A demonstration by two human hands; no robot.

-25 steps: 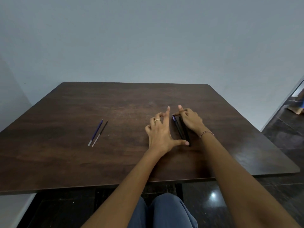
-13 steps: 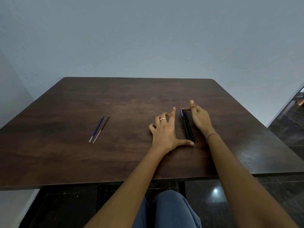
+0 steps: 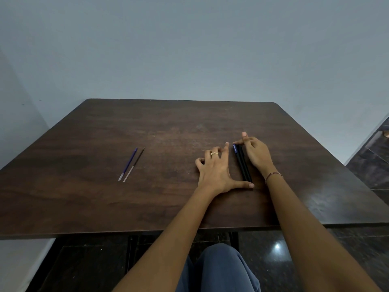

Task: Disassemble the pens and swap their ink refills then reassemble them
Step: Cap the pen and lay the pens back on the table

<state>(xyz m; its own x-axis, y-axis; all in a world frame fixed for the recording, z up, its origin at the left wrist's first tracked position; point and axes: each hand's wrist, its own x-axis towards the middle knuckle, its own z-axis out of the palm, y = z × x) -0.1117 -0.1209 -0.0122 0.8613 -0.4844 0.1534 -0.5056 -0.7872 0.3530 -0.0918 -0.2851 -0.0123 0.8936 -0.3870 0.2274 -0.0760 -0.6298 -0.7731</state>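
Two pens lie side by side on the tabletop. Left hand is spread, thumb touching their near end. Right hand flanks them; grip indeterminate. Two refills lie well left.

Two pens: slim black barrels, flat on table right of centre, side by side, touching, parallel, far ends angled slightly left. Left one has blue far tip. Left hand thumb at near ends; right hand along right flank. Blue refill and dark refill: thin, bare, flat, nearly parallel, just beside each other, near ends pale, left part of table, well apart from pens.
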